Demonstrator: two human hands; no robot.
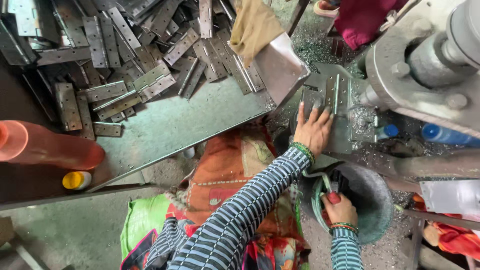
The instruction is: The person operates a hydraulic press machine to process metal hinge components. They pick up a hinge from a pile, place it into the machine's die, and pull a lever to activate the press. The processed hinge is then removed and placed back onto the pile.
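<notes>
We start with the hinge (334, 95) that lies open and flat on the small work plate (345, 137) of the machine (425, 75), just under its spindle; it seems to be put there so the tool can reach it. Our left hand (314, 131) presses on the plate with the fingers spread, the fingertips touching the near edge of the hinge. It is not closed around anything, it only holds the piece down so it does not slip.

Our right hand (339, 207) is lower, near the rim of a grey metal bowl (372, 200). It is clenched around a dark handle with a red part, probably the lever of the machine, but this is partly hidden.

To the left, a sloping metal tray (165, 130) carries a big heap of hinges (135, 55), near enough to reach. An orange bottle (45, 147) lies at the far left edge.
</notes>
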